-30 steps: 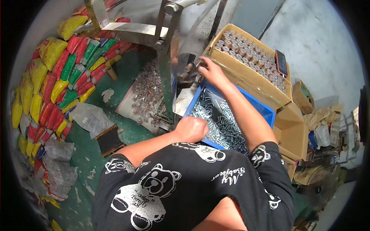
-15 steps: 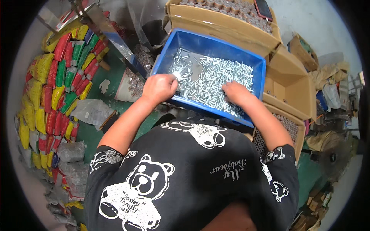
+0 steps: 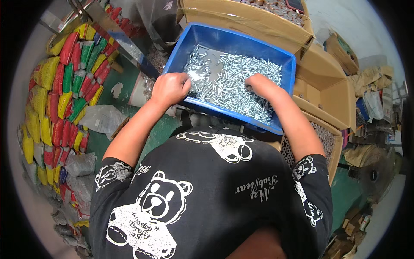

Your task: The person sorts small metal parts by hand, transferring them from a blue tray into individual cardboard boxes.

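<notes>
A blue plastic bin [image 3: 241,33] in front of me holds a heap of small shiny metal pieces [image 3: 233,93], slim like screws or pins. They lie thickest on the right half, with a thinner patch at the left and a bare strip of grey bin floor between. My left hand [image 3: 170,88] is closed at the bin's near left corner, its fingertips turned in over the rim. My right hand [image 3: 261,85] is inside the bin above the pieces, fingers curled and pressed together. What either hand holds, if anything, is hidden by the fingers.
Behind the bin stands a cardboard box [image 3: 241,17] of brown cylindrical parts, a phone [image 3: 295,5] on it. An open cardboard box [image 3: 323,88] and a box of ring-shaped parts [image 3: 321,134] are at the right. Colourful sacks [image 3: 64,90] pile up left, near a metal post [image 3: 129,45].
The whole view has shifted slightly, the bin now higher in it. My right hand has moved a little farther over the metal pieces; my left hand stays by the near left corner.
</notes>
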`<state>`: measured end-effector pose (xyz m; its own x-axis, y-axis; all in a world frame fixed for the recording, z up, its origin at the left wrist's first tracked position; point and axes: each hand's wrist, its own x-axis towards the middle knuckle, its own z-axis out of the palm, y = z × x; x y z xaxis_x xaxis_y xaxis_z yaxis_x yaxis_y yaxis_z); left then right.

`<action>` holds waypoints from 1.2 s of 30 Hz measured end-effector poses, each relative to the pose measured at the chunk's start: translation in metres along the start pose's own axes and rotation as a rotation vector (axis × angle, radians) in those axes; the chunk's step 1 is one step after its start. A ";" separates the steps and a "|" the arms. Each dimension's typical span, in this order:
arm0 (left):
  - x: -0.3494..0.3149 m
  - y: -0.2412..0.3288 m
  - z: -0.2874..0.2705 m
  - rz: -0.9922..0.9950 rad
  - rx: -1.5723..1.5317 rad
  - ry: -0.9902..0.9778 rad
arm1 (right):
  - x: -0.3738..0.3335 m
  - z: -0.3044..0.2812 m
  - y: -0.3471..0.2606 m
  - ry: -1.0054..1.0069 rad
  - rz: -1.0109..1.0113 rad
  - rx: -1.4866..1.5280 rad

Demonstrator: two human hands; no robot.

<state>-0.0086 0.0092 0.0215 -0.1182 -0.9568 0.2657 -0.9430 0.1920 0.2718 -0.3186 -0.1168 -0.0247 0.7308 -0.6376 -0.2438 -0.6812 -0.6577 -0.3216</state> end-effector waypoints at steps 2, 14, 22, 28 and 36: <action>0.000 -0.002 0.002 0.000 -0.008 0.002 | 0.002 0.002 0.002 0.046 0.000 0.010; -0.007 -0.016 0.013 0.097 -0.160 0.114 | 0.051 -0.027 0.013 0.384 0.452 1.367; -0.003 -0.018 0.009 0.097 -0.276 -0.120 | 0.195 0.023 -0.041 0.214 0.340 -0.250; -0.006 -0.021 0.009 0.153 -0.489 -0.061 | 0.173 -0.001 -0.019 0.327 0.122 -0.284; -0.002 -0.031 0.008 0.213 -0.430 -0.165 | 0.192 -0.077 -0.168 0.329 0.198 0.544</action>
<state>0.0188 0.0033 0.0052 -0.3747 -0.9015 0.2164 -0.6830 0.4262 0.5931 -0.0675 -0.1593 0.0530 0.4839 -0.8713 -0.0815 -0.6184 -0.2745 -0.7364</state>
